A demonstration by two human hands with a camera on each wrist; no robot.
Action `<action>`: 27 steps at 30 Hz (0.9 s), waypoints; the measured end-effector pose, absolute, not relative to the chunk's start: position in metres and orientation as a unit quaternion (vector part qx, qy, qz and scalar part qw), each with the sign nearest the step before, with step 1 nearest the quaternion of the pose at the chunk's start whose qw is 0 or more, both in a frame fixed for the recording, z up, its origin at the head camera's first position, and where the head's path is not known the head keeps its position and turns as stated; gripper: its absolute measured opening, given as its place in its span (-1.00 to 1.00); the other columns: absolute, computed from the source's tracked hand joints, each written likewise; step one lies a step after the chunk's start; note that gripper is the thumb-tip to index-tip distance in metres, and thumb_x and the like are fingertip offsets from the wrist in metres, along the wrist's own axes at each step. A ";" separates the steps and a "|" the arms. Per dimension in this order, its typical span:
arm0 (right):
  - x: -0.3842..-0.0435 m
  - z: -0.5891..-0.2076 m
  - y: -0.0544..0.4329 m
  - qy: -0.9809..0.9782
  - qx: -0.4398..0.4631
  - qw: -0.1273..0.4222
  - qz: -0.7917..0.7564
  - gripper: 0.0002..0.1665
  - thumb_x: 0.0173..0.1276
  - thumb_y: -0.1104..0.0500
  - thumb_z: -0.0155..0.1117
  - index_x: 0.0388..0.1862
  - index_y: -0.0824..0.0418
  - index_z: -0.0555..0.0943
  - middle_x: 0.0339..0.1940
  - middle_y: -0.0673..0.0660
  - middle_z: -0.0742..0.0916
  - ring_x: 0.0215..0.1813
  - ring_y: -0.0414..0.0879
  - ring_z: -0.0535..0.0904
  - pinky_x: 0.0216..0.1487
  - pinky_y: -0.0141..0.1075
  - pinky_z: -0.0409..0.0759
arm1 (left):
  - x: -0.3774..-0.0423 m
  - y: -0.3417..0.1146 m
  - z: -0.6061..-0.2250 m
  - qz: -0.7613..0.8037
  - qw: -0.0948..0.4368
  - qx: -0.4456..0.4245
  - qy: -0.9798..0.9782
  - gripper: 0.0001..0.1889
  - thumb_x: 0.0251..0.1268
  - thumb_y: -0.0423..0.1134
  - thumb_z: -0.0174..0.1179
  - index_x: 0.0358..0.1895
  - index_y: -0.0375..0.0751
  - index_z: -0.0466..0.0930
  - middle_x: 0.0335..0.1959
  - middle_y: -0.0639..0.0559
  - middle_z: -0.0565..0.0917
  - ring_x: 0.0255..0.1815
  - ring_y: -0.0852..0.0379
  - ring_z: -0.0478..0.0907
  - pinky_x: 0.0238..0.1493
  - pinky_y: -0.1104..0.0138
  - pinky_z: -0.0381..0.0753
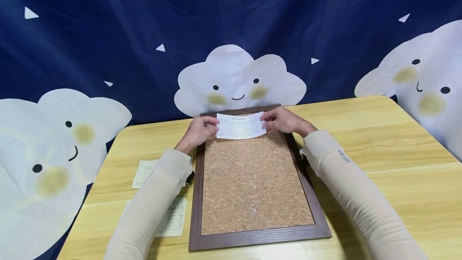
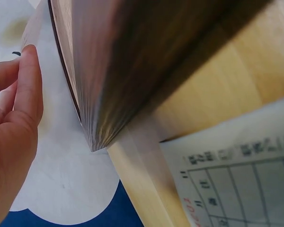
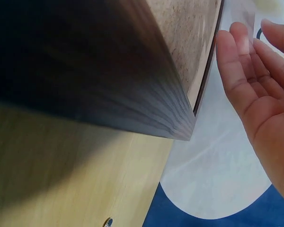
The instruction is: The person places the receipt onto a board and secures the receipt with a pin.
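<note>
A white printed form slip (image 1: 241,126) with a ruled table is stretched between both hands over the far end of a cork board (image 1: 252,183) in a dark wooden frame (image 1: 260,240). My left hand (image 1: 200,131) pinches the slip's left edge between thumb and fingers. At the opposite edge my right hand (image 1: 283,120) pinches it the same way. The slip bows slightly, and whether it touches the cork I cannot tell. In the left wrist view the left hand (image 2: 19,109) is beside the frame's corner; the right wrist view shows the right hand (image 3: 260,90) likewise.
Two more printed slips lie on the wooden table (image 1: 368,147) left of the board: a far one (image 1: 144,173) and a near one (image 1: 174,220), both partly behind the left sleeve. A dark blue curtain (image 1: 231,7) with white clouds hangs behind the table.
</note>
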State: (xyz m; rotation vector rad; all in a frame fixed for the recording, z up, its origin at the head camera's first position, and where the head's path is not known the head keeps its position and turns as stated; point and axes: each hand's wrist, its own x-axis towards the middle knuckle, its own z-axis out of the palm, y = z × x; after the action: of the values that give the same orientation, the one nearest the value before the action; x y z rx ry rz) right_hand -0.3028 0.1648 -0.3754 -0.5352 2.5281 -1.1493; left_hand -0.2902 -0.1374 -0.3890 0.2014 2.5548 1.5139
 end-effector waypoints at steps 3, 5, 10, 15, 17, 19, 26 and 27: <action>-0.303 -0.376 0.165 0.881 -0.187 0.168 -0.401 -0.61 0.43 0.36 0.18 0.19 0.51 0.55 -0.14 0.29 0.74 -0.23 0.01 0.66 -0.18 -0.18 0.65 | -0.290 -0.137 -0.389 0.501 0.088 0.066 0.859 -0.73 0.30 -0.48 0.21 0.05 -0.43 0.63 -0.13 -0.23 0.71 -0.28 0.13 0.64 -0.14 0.26 0.66; -0.304 -0.377 0.164 0.881 -0.186 0.174 -0.398 -0.60 0.43 0.36 0.19 0.20 0.51 0.54 -0.10 0.30 0.73 -0.22 -0.01 0.65 -0.17 -0.18 0.66 | -0.290 -0.137 -0.390 0.495 0.092 0.066 0.862 -0.72 0.30 -0.48 0.21 0.06 -0.43 0.63 -0.11 -0.24 0.69 -0.27 0.13 0.63 -0.16 0.30 0.65; -0.304 -0.378 0.164 0.882 -0.188 0.181 -0.391 -0.58 0.43 0.35 0.20 0.21 0.52 0.53 -0.01 0.34 0.70 -0.23 -0.03 0.64 -0.17 -0.21 0.65 | -0.289 -0.138 -0.390 0.489 0.101 0.069 0.864 -0.70 0.32 -0.48 0.19 0.10 -0.44 0.62 -0.07 -0.26 0.66 -0.26 0.09 0.64 -0.20 0.35 0.64; -0.303 -0.378 0.163 0.884 -0.189 0.184 -0.385 -0.56 0.43 0.34 0.21 0.23 0.52 0.52 0.10 0.38 0.65 -0.21 -0.05 0.62 -0.18 -0.24 0.64 | -0.288 -0.138 -0.390 0.484 0.109 0.067 0.866 -0.71 0.32 -0.49 0.19 0.09 -0.44 0.62 -0.07 -0.26 0.64 -0.24 0.06 0.64 -0.20 0.36 0.66; -0.302 -0.378 0.163 0.886 -0.196 0.182 -0.379 -0.56 0.43 0.34 0.21 0.24 0.52 0.51 0.14 0.39 0.63 -0.21 -0.06 0.60 -0.19 -0.26 0.63 | -0.287 -0.138 -0.390 0.480 0.112 0.066 0.868 -0.71 0.32 -0.50 0.19 0.09 -0.43 0.62 -0.06 -0.27 0.64 -0.23 0.05 0.64 -0.20 0.35 0.66; -0.302 -0.378 0.163 0.886 -0.201 0.182 -0.376 -0.55 0.44 0.33 0.22 0.24 0.53 0.51 0.17 0.41 0.61 -0.22 -0.07 0.60 -0.20 -0.27 0.62 | -0.287 -0.138 -0.391 0.480 0.114 0.064 0.867 -0.72 0.32 -0.50 0.19 0.08 -0.44 0.62 -0.05 -0.26 0.63 -0.22 0.04 0.64 -0.19 0.34 0.67; -0.302 -0.380 0.163 0.888 -0.202 0.189 -0.368 -0.53 0.44 0.33 0.22 0.27 0.52 0.49 0.18 0.41 0.61 -0.19 -0.07 0.59 -0.16 -0.25 0.62 | -0.288 -0.138 -0.392 0.490 0.120 0.062 0.861 -0.71 0.33 -0.51 0.18 0.10 -0.47 0.60 -0.03 -0.27 0.60 -0.20 0.03 0.65 -0.16 0.32 0.68; -0.302 -0.380 0.163 0.888 -0.201 0.191 -0.367 -0.52 0.45 0.32 0.22 0.28 0.52 0.48 0.17 0.41 0.61 -0.17 -0.06 0.59 -0.16 -0.24 0.62 | -0.288 -0.138 -0.392 0.491 0.122 0.062 0.861 -0.71 0.33 -0.51 0.18 0.10 -0.47 0.60 -0.03 -0.27 0.61 -0.21 0.04 0.65 -0.16 0.32 0.68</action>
State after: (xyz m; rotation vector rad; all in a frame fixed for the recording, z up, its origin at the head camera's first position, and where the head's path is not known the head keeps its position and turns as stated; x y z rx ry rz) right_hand -0.3022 0.1633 -0.3798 -0.5636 2.4950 -1.0304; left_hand -0.2877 -0.1376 -0.3917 0.1803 2.5127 1.4325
